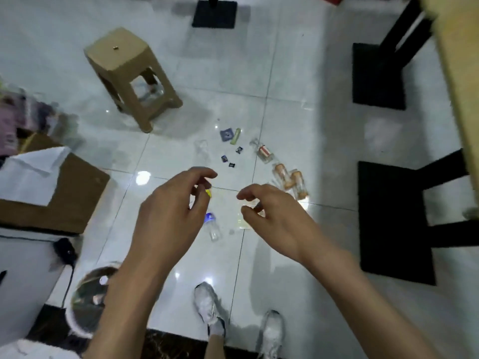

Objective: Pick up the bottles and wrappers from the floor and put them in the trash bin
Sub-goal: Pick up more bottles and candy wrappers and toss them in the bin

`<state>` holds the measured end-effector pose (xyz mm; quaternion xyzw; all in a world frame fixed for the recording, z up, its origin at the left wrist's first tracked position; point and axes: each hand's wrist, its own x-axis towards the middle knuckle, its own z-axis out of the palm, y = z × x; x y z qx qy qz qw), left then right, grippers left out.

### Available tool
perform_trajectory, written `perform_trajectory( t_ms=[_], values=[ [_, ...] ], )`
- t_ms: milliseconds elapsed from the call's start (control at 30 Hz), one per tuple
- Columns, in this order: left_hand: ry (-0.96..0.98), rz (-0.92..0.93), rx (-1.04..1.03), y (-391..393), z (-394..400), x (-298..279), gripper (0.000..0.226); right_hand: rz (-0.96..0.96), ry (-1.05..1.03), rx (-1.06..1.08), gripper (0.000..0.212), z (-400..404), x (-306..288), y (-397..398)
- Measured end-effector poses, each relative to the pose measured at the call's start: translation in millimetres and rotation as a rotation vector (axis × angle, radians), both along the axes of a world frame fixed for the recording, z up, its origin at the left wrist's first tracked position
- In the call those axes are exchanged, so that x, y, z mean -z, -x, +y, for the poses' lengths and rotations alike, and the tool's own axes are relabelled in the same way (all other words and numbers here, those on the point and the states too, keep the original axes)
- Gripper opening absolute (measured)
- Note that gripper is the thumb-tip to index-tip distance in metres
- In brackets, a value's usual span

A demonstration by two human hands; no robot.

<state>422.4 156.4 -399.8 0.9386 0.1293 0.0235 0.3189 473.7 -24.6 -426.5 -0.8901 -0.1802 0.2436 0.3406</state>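
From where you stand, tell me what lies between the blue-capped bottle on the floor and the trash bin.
Nothing visible does. The blue-capped bottle lies on bare tile; the trash bin sits lower left, partly hidden by the left forearm. Only open floor shows between them. The left hand hangs above, holding nothing clearly.

My left hand (171, 203) covers most of a small yellow thing (209, 192); I cannot tell what it is. My left forearm hides part of the trash bin (89, 291) at lower left, whose contents are too blurred to name. My right hand (274, 216) overlaps a flat clear wrapper (242, 221), its print unreadable. The small dark wrappers (224, 158) are too small to read. Left edge: a smeared pinkish blur (15, 120), unidentifiable. The table (461, 73) is cut off at the right.
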Motion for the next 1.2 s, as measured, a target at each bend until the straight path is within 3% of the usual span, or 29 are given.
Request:
perform_trajectory(
  t_ms=[267,633,933,1200],
  values=[
    [-0.036,-0.053,0.114,-72.6,-57.8,-14.3,0.031,-0.065,-0.07,0.198,0.026,-70.9,-17.2,-57.2],
    [-0.011,0.0,0.096,-227.8,9.5,13.9,0.031,-0.02,0.012,0.25,0.026,-23.4,11.1,-209.3],
    [-0.017,0.101,0.141,-359.6,63.4,127.9,0.033,0.083,0.131,0.369,0.028,-2.4,116.3,-345.8],
    [-0.097,0.306,0.071,-424.3,97.7,323.7,0.031,0.288,0.151,0.497,0.029,-1.1,299.8,-419.2]
  ],
)
